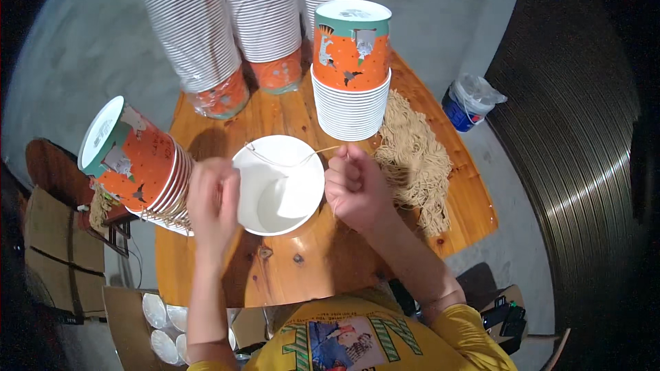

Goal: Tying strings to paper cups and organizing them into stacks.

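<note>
A white paper bucket (307, 192) stands mouth up on the wooden table between my hands. A thin tan cord (292, 164) crosses its mouth from near the far left rim to my right hand. My right hand (357, 189) is closed, its thumb and forefinger pinching the cord just beyond the right rim. Beside the left rim, my left hand (213, 196) is slightly blurred with its fingers curled in; whatever they hold is hidden. Right behind it leans a stack of upturned orange-and-green printed buckets (141, 158), with cord loops around its lower rims.
A heap of tan cords (416, 165) lies on the table's right side. Next to it rises another stack of upturned buckets (352, 62). Plastic-wrapped bucket stacks (196, 34) stand at the back. A blue pail (462, 106) and cardboard boxes (65, 254) are off the table (323, 282).
</note>
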{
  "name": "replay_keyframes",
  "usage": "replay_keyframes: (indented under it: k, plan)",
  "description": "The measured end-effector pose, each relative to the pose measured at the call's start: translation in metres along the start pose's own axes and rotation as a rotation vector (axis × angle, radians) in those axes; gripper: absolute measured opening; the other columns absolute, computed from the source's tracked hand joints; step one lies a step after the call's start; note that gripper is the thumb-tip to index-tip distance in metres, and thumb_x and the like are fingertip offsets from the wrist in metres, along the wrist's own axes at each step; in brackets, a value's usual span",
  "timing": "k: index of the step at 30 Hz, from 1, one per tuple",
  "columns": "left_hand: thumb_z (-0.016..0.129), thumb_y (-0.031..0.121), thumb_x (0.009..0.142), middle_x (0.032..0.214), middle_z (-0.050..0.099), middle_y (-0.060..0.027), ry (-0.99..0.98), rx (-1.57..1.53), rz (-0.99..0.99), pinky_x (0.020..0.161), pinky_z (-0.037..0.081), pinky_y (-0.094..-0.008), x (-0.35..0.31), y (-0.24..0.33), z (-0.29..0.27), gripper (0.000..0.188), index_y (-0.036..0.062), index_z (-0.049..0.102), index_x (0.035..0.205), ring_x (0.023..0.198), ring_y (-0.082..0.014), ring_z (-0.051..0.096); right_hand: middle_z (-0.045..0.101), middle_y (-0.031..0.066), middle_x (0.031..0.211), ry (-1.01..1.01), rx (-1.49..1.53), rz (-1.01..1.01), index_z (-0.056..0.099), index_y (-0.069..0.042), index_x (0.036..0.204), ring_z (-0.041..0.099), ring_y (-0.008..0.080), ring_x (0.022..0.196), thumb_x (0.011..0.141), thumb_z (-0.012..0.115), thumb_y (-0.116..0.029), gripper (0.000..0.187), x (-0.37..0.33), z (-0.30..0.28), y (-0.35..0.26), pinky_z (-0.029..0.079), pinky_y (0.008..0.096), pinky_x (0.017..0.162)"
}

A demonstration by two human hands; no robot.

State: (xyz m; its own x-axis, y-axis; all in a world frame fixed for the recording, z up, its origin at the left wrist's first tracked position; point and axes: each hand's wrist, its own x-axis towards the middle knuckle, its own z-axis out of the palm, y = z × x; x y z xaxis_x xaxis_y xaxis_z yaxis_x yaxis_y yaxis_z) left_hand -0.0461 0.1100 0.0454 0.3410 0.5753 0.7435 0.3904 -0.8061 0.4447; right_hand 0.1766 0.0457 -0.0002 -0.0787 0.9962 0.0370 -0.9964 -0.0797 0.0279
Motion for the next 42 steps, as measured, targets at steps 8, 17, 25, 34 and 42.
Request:
replay_keyframes:
  k: [8,17,25,34,42]
  plan:
    - [0.059,-0.001,0.087,0.090,0.056,-0.0070,-0.221,-0.541,-0.492,0.061,0.043,-0.0207,-0.059,0.114,0.046,0.051,0.0018,0.031,0.129,0.076,-0.0082,0.053,0.035,-0.0015,0.059,-0.250,0.170,0.075,0.055,0.001,0.091,0.034,0.0103,0.050,0.099,0.040,-0.021,0.028,-0.012,0.009,0.020,0.035,0.0230,0.045]
    - [0.052,-0.004,0.090,0.081,0.049,0.0005,-0.284,-0.750,-0.654,0.064,0.040,-0.0187,-0.078,0.108,0.053,0.030,0.0027,0.042,0.117,0.071,-0.0052,0.047,0.034,-0.0009,0.059,-0.247,0.086,-0.016,0.054,0.001,0.094,0.037,0.0104,0.050,0.100,0.038,-0.021,0.029,-0.022,-0.013,0.004,0.036,0.0227,0.046]
    - [0.052,0.007,0.092,0.078,0.057,-0.0133,-0.428,-0.139,-0.355,0.059,0.047,-0.0353,-0.087,0.098,0.040,0.014,0.0039,0.044,0.103,0.067,-0.0278,0.060,0.058,0.0092,0.089,0.003,-2.086,-0.592,0.059,0.000,0.095,0.061,0.0154,0.073,0.089,0.056,-0.016,0.017,-0.049,-0.033,-0.012,0.050,0.0253,0.062]
    - [0.055,0.008,0.090,0.085,0.059,-0.0172,-0.528,-0.142,-0.320,0.061,0.049,-0.0427,-0.068,0.101,0.023,0.016,0.0045,0.043,0.100,0.079,-0.0378,0.063,0.060,0.0089,0.088,-0.252,-1.710,-0.190,0.061,-0.004,0.098,0.061,0.0183,0.077,0.087,0.062,-0.014,0.016,-0.085,-0.023,0.017,0.049,0.0306,0.069]
    - [0.068,0.007,0.076,0.087,0.054,-0.0141,-0.335,0.242,0.056,0.067,0.047,-0.0393,-0.022,0.088,0.015,0.036,0.0018,0.054,0.108,0.077,-0.0313,0.059,0.057,0.0004,0.074,0.011,-1.722,-0.521,0.057,-0.003,0.087,0.050,0.0062,0.067,0.087,0.058,-0.005,0.002,-0.078,-0.029,0.014,0.043,0.0221,0.063]
